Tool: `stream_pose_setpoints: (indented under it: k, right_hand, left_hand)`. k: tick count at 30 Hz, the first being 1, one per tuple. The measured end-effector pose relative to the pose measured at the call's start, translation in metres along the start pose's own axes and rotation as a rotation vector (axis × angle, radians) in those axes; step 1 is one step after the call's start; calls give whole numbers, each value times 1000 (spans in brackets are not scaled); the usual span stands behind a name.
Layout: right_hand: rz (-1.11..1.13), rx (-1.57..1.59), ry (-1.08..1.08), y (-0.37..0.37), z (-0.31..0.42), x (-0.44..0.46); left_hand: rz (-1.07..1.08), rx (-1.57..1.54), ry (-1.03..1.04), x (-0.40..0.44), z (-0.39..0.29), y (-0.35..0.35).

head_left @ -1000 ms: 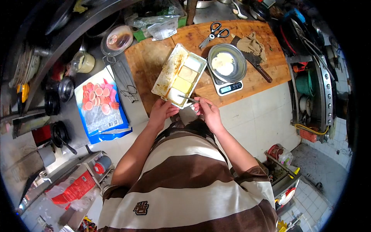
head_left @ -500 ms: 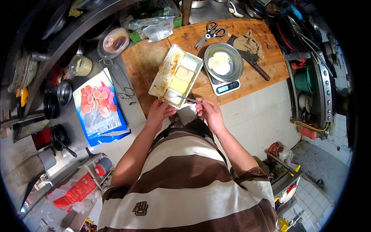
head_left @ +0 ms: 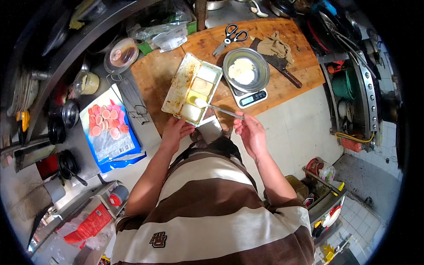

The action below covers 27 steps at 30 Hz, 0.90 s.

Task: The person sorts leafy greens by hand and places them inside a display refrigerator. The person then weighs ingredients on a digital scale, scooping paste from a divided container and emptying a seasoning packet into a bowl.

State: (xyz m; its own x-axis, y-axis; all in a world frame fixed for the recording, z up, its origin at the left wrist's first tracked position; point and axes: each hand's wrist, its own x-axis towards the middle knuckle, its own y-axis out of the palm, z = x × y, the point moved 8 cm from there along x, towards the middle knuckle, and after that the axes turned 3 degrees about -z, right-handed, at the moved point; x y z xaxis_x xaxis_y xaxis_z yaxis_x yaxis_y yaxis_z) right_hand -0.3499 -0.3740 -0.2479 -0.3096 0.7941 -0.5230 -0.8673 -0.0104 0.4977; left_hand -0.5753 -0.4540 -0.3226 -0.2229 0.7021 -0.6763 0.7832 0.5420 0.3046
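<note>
Currently a lidded box point(head_left: 180, 83), lid tipped back to the left, lies at the near edge of the wooden board point(head_left: 304, 42), its near end jutting past it; four compartments, far to near: white, tan, yellow, white. Left hand point(head_left: 175, 131) grips the box's near corner, partly covering it; underside hidden. Right hand point(head_left: 250, 131) pinches the end of a spoon point(head_left: 221, 109), its loaded white tip over the line between yellow and nearest white; contact with the box can't be told. Just right of the box, a metal bowl point(head_left: 263, 77) with white and pale-yellow powder sits on a kitchen scale point(head_left: 253, 99). Beyond: scissors point(head_left: 229, 39), blades towards the left; further right a cleaver point(head_left: 282, 70), handle pointing near and right, blade partly under a crumpled brown cloth point(head_left: 276, 47). Left of the board, on a metal counter point(head_left: 84, 139), pinkish slices point(head_left: 106, 118) lie on a blue-and-white packet point(head_left: 110, 150), wire tongs point(head_left: 132, 104) alongside, a jar point(head_left: 87, 83) farther off. Board stained, scratched. Room cramped: pale tiled floor point(head_left: 289, 108) at right, metal shelving point(head_left: 368, 88) on the far right, red bag point(head_left: 90, 225) near left.
</note>
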Motion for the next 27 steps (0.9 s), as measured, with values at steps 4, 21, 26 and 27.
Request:
stream_pose_setpoints:
  k: [4, 21, 26, 27]
  right_hand:
    - [-44, 63, -105, -15, 29, 1]
    - [-312, -1030, -798, -41, 111, 30]
    - [-140, -839, -603, -11, 82, 2]
    - [-42, -822, -511, -2, 65, -1]
  left_hand:
    - [17, -10, 7, 3, 2, -1]
    - [13, -13, 6, 3, 3, -2]
    - [15, -6, 6, 1, 1, -3]
    - [14, 0, 6, 2, 2, -2]
